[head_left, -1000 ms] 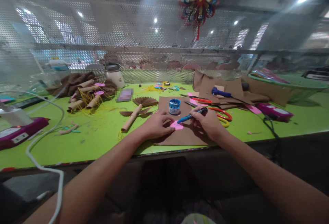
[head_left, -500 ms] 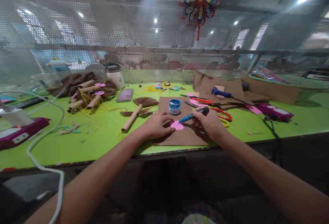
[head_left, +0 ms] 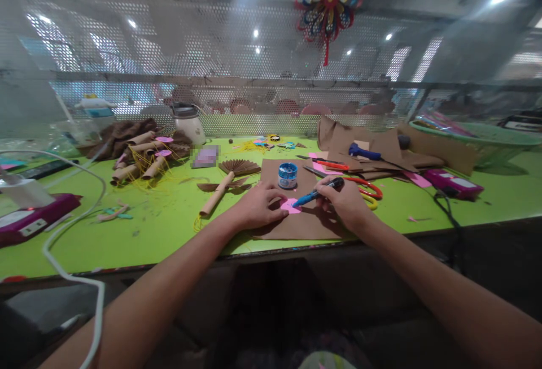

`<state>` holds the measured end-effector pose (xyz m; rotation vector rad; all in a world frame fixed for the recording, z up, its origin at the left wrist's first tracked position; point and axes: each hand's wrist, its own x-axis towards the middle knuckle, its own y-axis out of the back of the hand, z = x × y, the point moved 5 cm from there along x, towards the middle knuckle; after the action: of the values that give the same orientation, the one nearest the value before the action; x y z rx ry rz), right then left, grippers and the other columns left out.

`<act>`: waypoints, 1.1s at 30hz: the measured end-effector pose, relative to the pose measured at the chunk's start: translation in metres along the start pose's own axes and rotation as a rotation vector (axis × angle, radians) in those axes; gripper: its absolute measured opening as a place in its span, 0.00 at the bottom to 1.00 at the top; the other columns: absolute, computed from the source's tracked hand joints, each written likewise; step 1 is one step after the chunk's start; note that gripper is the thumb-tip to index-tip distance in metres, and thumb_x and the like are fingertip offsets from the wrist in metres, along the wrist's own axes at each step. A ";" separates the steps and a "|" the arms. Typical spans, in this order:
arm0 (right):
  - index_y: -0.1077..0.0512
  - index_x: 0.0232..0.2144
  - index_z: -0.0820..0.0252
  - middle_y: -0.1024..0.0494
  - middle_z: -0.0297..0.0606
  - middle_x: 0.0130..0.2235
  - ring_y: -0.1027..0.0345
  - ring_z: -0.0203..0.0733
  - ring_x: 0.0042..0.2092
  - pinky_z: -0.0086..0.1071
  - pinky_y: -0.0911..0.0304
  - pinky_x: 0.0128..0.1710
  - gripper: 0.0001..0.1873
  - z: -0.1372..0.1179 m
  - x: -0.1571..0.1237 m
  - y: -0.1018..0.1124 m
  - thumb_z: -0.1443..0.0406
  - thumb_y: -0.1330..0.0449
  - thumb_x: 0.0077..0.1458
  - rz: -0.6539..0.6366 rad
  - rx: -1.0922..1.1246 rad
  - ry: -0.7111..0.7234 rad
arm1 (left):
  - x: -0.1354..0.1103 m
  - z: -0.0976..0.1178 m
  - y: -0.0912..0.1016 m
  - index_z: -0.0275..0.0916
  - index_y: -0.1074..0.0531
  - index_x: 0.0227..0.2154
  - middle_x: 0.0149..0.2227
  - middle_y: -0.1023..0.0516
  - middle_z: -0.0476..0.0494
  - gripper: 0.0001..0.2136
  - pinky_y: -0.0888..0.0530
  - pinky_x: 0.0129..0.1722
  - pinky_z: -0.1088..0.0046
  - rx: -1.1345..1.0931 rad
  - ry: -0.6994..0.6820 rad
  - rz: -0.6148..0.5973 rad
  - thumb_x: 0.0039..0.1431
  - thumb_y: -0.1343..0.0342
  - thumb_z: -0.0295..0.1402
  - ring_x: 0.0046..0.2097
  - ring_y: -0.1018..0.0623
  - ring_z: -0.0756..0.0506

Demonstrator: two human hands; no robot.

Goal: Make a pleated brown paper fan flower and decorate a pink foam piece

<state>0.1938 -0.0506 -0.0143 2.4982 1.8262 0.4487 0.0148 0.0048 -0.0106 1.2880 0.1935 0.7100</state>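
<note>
A small pink paper cutout (head_left: pixel 291 205) lies on a sheet of brown paper (head_left: pixel 307 228). My left hand (head_left: pixel 260 206) grips its left side, thumb and forefinger on the edge. In my right hand (head_left: pixel 344 199) is a blue marker (head_left: pixel 315 193), closed fingers around its barrel and the tip touching the pink paper. Behind the cutout stands a small open jar (head_left: pixel 288 176) smeared with blue. To the left of my left hand lies a fan-topped paper figure (head_left: pixel 218 194) with a rolled tube body. Scissors with red handles (head_left: pixel 372 187) lie beyond my right hand.
Paper tubes with yellow strings (head_left: pixel 139 157) are heaped at the left. A blue glue gun (head_left: pixel 364 152) rests on brown sheets at the right. Purple power strips (head_left: pixel 453 184) sit at both sides, and a white cable (head_left: pixel 55 239) hangs over the front edge.
The marker tip has shifted slightly left and down across the pink cutout, my right hand moving with it. My left hand stays in place.
</note>
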 end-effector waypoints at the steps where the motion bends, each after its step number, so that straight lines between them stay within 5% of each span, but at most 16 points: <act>1: 0.33 0.22 0.60 0.30 0.31 0.16 0.42 0.33 0.17 0.26 0.47 0.16 0.06 -0.001 0.000 0.000 0.63 0.42 0.44 -0.005 0.000 -0.002 | 0.000 0.000 0.000 0.41 0.28 0.45 0.45 0.31 0.41 0.19 0.34 0.48 0.66 0.004 0.000 -0.003 0.52 0.45 0.44 0.47 0.31 0.42; 19: 0.33 0.23 0.60 0.30 0.31 0.16 0.40 0.34 0.17 0.27 0.45 0.18 0.08 0.000 0.002 0.003 0.61 0.41 0.44 0.049 0.052 0.036 | 0.000 0.001 0.001 0.42 0.27 0.44 0.46 0.31 0.42 0.16 0.35 0.49 0.66 -0.009 -0.019 0.003 0.55 0.48 0.43 0.48 0.32 0.42; 33: 0.32 0.25 0.60 0.28 0.32 0.18 0.38 0.34 0.19 0.28 0.42 0.21 0.08 -0.005 -0.003 -0.005 0.60 0.42 0.47 -0.094 -0.022 0.113 | 0.000 0.003 0.004 0.42 0.26 0.41 0.46 0.30 0.42 0.13 0.34 0.50 0.66 -0.025 -0.010 0.006 0.53 0.46 0.37 0.48 0.31 0.42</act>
<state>0.1870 -0.0524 -0.0106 2.4060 1.9567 0.6148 0.0150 0.0029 -0.0065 1.2681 0.1720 0.7091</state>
